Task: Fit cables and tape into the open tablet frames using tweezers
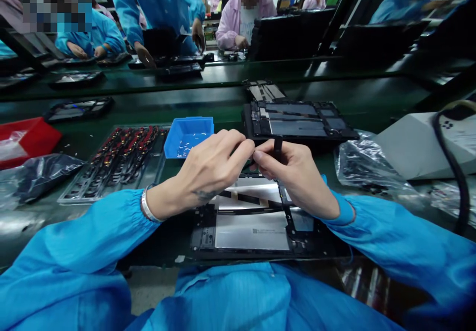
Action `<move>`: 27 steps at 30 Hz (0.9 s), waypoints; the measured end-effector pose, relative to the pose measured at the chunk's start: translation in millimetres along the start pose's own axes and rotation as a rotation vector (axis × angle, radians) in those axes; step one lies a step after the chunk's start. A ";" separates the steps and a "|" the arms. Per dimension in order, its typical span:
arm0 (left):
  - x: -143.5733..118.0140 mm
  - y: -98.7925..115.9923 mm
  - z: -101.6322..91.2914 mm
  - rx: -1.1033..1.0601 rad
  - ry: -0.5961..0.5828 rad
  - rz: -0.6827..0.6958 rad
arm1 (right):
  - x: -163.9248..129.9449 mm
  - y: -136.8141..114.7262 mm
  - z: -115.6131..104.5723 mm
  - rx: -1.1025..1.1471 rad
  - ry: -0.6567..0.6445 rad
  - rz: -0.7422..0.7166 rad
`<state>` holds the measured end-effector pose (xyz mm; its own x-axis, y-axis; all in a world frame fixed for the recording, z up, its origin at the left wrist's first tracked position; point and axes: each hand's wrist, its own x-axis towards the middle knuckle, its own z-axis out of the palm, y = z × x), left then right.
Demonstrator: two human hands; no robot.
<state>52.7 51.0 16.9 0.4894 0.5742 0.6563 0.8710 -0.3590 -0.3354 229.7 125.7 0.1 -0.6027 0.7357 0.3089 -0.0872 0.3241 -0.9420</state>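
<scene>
My left hand (219, 165) and my right hand (297, 174) meet at the fingertips above an opened tablet (253, 229). A dark narrow strip (277, 147) rises between the fingers of my right hand, which are closed around it. The fingertips of my left hand pinch together beside it; whatever is between them is too small or hidden to make out. The tablet lies flat with its silvery batteries and black frame exposed, its far part covered by my hands.
Past my hands, another opened tablet (301, 120) rests on a black stack. Leftward are a blue bin (171, 140) holding tiny pieces, a clear tray (70, 197) of dark and red parts, and a red bin (37, 127). Plastic bags (368, 165) and a grey-white box (412, 145) stand right. Co-workers sit opposite.
</scene>
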 end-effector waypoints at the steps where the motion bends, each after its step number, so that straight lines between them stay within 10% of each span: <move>1: 0.5 1.4 -0.1 0.008 -0.004 0.000 | -0.6 0.2 -0.1 -0.011 -0.005 -0.005; 7: -1.2 -0.1 -8.9 -0.049 -0.119 -0.124 | -5.8 3.2 -0.1 -0.077 -0.020 0.005; 12: -41.5 -47.1 -4.4 -0.216 -0.202 -0.475 | -4.9 7.0 1.1 -0.098 -0.009 0.045; 17: -81.4 -80.5 16.6 -0.276 -0.443 -0.446 | -3.0 10.9 1.4 -0.106 -0.015 0.070; 27: -77.4 -83.1 13.5 -0.304 -0.591 -0.377 | -3.0 11.7 2.3 -0.082 -0.025 0.093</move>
<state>-57.0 46.3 -15.1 0.1772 0.9657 0.1900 0.9755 -0.1979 0.0963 228.6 125.9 -12.1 -0.6249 0.7501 0.2163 0.0345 0.3033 -0.9523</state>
